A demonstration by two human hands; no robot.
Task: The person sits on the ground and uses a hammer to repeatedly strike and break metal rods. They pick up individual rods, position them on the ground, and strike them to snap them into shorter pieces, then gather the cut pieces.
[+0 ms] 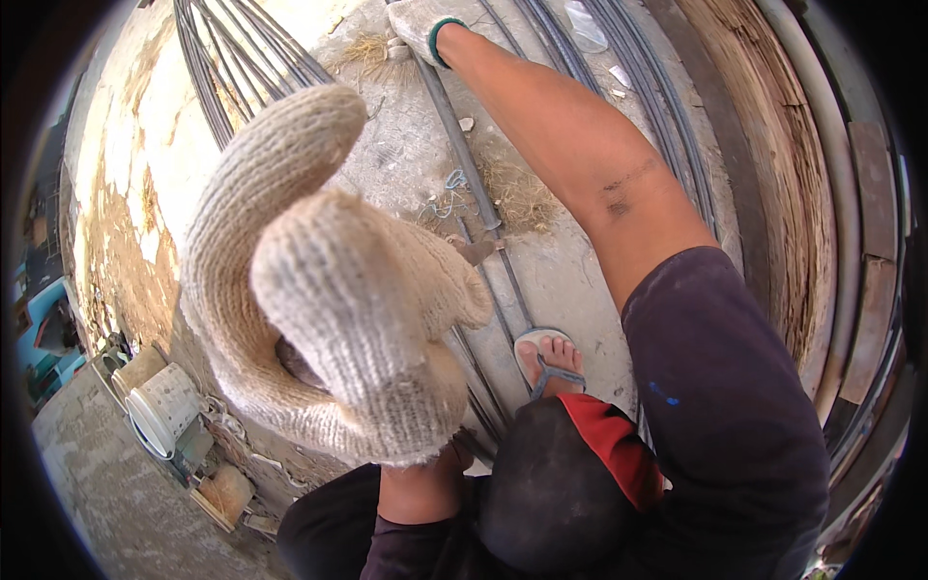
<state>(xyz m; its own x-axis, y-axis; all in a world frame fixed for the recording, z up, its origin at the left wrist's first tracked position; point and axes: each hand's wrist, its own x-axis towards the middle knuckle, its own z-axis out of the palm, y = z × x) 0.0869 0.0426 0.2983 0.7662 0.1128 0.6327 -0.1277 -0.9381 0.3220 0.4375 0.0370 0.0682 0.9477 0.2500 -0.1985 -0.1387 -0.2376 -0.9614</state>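
Observation:
My left hand (338, 300), in a cream knitted work glove, is raised close to the camera with its fingers curled. A small dark patch shows inside the curl, but I cannot make out what it is. Far ahead, my right hand (422, 27) wears a similar glove with a green cuff and is closed on the upper end of a grey metal pipe (464, 150). The pipe slopes down toward my feet and meets a thin steel bar (512, 280) at its lower end. A rusty brown piece (476, 252) lies beside that joint, partly behind my left glove.
Bundles of steel rods lie at the upper left (232, 68) and along the right (648, 87). Weathered timber (764, 145) runs down the far right. White buckets (159, 411) stand at lower left. My sandalled foot (549, 360) rests beside the bars; blue string (454, 181) lies near the pipe.

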